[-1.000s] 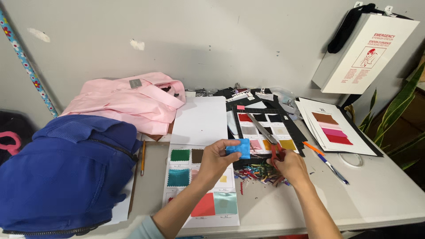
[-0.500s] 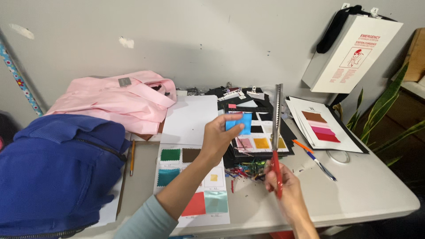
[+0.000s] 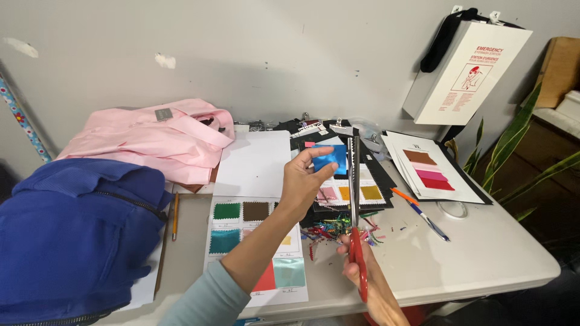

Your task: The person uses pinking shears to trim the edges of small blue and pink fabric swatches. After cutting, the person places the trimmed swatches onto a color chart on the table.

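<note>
- Here the left hand (image 3: 302, 181) is raised above the middle of the table (image 3: 483, 253), its thumb and fingertips pinched on a small blue fabric swatch (image 3: 330, 159), which it holds upright in the air.
- The right hand (image 3: 362, 274) is lower, near the front edge of the table, with its fingers closed through the red handles of a pair of scissors (image 3: 356, 211).
- The scissor blades point up and away from the person, and they stand just beside the right edge of the swatch; whether they touch it, and whether they are parted, cannot be told.
- Below the hands lie many small coloured fabric clippings (image 3: 329, 229), scattered on the table near a black swatch board (image 3: 362, 193) with yellow and pink squares.
- A white sample sheet (image 3: 241, 223) with green, brown, teal and red swatches lies by the front edge, under the left forearm.
- A pink garment (image 3: 157, 136) sits at the back left, against the wall, and a blue jacket (image 3: 66, 235) covers the left end of the table.
- A pencil (image 3: 175, 216) lies between the jacket and the sample sheet.
- Toward the right end lie an orange and blue pen (image 3: 420, 211) and a second swatch card (image 3: 429, 169).
</note>
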